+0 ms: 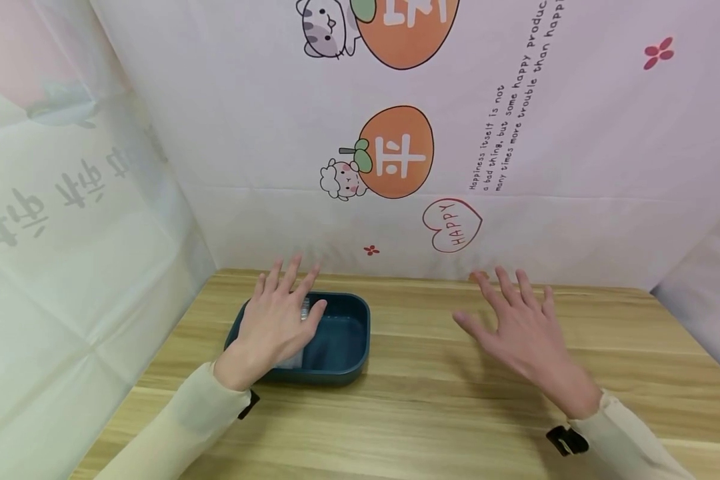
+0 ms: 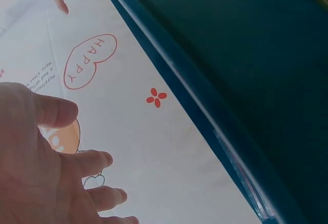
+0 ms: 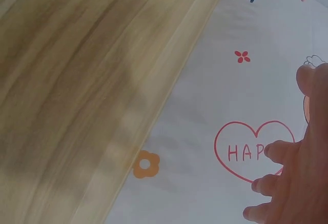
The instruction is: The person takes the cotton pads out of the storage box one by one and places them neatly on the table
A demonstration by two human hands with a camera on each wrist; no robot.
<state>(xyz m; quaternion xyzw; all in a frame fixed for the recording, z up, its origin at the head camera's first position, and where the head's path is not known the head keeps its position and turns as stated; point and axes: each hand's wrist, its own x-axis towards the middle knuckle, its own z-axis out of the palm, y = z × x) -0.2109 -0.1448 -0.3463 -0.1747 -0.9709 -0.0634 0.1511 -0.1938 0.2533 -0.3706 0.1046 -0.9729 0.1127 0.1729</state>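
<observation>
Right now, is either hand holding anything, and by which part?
Nothing is held: the left hand is over the blue bin, the right hand over the table.

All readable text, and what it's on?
"HAPPY": red heart on back cloth
"Happiness itself is not a bad thing, but some happy produc… many times more trouble than happi…": same cloth, cut off
White characters on orange fruits: can't read reliably
Grey characters, left cloth: too faint

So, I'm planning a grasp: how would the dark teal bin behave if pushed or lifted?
The dark teal bin is probably stiff, as its walls stand without sagging. It likely won't tip easily when pushed, being low and wide. If lifted at a slant, the clear item inside, partly hidden by the left hand, might slide.
</observation>
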